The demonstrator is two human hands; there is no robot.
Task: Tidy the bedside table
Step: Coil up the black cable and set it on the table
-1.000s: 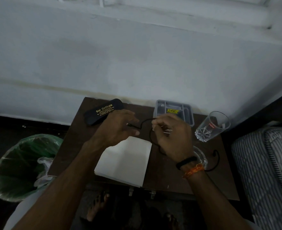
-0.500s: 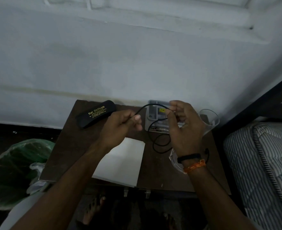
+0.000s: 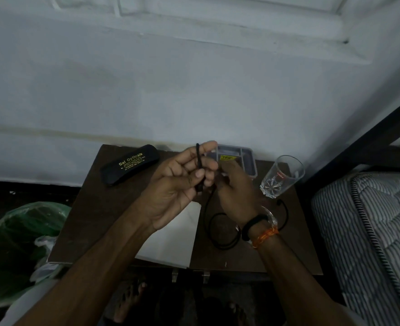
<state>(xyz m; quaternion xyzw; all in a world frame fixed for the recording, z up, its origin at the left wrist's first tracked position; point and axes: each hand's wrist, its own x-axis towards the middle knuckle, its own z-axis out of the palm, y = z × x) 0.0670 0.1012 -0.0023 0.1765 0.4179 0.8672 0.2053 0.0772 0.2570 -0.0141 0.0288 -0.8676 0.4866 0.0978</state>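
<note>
Both hands hover over the brown bedside table (image 3: 104, 222). My left hand (image 3: 177, 184) pinches a folded bunch of thin black cable (image 3: 198, 165) between thumb and fingers, held upright. My right hand (image 3: 235, 196) sits just to the right, fingers curled on the same cable where it runs down. The cable's loose part (image 3: 214, 231) loops across the tabletop below my right wrist. A black glasses case (image 3: 129, 164) with gold lettering lies at the back left. A white paper (image 3: 170, 238) rests at the front edge.
A grey compartment tray (image 3: 248, 158) stands at the back by the wall. An empty drinking glass (image 3: 281, 176) leans at the back right. A green-lined bin (image 3: 17, 243) stands left of the table, a striped mattress (image 3: 368, 231) at the right. Bare feet show below.
The hands have come close together. The stretch of cable between them is now folded into a bunch in my left hand, and less cable lies on the table.
</note>
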